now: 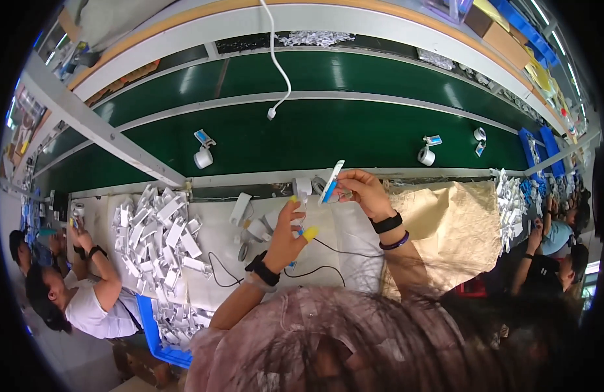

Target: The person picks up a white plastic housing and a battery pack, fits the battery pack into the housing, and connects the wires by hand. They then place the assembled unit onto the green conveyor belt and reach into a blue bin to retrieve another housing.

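My right hand (364,191) pinches a slim white plastic piece with a blue patch (331,183), tilted upright above the near edge of the bench. Just left of that piece is a white cylindrical housing (302,187); whether the two are joined I cannot make out. My left hand (285,236) is below the housing, thumb and forefinger spread apart, with yellow covers on their tips. The forefinger tip is close to the housing; contact is unclear. Loose white parts (257,228) lie on the pale bench cover left of my left hand, near a thin black cable (328,249).
A heap of white plastic parts (163,225) covers the left bench, above a blue bin (159,346). Beyond the bench, a green conveyor (367,140) carries several white assemblies. A white cable (280,62) hangs over it. Brown paper (445,228) lies right. People work at both sides.
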Demonstrator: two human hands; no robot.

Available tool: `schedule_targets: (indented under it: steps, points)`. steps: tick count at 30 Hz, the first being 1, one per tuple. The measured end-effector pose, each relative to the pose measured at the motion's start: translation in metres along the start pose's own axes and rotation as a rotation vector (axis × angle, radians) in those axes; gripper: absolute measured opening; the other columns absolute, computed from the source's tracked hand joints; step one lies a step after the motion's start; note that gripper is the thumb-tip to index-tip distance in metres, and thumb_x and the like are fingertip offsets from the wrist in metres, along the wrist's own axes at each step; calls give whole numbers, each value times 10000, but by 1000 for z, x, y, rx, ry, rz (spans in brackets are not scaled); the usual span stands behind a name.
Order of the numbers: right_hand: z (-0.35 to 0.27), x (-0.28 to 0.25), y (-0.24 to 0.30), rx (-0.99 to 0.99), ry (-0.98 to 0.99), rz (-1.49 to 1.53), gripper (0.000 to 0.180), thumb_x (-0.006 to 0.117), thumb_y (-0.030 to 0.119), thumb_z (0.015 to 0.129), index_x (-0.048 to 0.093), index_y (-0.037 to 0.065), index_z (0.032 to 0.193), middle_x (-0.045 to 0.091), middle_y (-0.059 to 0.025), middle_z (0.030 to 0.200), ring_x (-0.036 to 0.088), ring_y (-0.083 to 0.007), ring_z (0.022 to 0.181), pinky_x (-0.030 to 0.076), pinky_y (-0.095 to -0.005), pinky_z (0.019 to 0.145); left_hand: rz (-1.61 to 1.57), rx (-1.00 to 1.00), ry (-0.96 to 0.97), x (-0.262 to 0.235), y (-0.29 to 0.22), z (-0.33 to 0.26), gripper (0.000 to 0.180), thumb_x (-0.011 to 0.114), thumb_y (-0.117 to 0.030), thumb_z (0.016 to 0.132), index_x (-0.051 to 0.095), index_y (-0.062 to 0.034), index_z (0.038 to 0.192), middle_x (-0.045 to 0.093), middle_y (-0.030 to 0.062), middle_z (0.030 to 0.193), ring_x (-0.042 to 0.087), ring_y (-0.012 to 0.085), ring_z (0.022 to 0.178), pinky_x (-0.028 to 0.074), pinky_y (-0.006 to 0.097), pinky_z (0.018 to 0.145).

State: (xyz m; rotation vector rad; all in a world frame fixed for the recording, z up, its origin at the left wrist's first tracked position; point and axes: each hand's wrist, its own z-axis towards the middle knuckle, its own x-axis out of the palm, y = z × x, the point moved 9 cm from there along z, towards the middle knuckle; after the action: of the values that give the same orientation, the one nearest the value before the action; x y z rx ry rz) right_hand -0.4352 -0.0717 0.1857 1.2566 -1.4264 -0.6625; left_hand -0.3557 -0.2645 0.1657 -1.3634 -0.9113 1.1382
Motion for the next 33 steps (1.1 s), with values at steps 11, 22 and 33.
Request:
schedule_targets:
  steps: [11, 22, 33]
  points:
    - [-71, 67, -31, -1, 97, -26, 268, 569, 86, 935, 572, -23, 1180, 650, -120, 1073, 663, -211, 972, 561, -296, 801, -295, -153, -19, -5, 10, -16, 498, 543, -234, 943, 363, -17, 1354, 507, 117, 1195, 529, 193, 1032, 503, 295, 777]
    - [-99, 120, -34, -134, 267, 316, 363, 377, 45, 997, 453, 25, 1351, 531, -188, 1317, 557, -239, 1174, 437, -357, 992, -633, -440, 271, 8, 9, -55, 452, 511, -305, 966, 424, -66, 1340, 545, 58, 1197, 556, 176, 1086, 561, 404, 812]
    - [-115, 106, -19, -489, 120, -305, 452, 505, -44, 912, 439, 30, 1353, 569, -119, 1165, 530, -242, 1188, 421, -342, 1020, -439, -180, 99, -13, -36, -46, 268, 417, -224, 1013, 489, -24, 1175, 576, 46, 874, 558, 112, 666, 495, 254, 606]
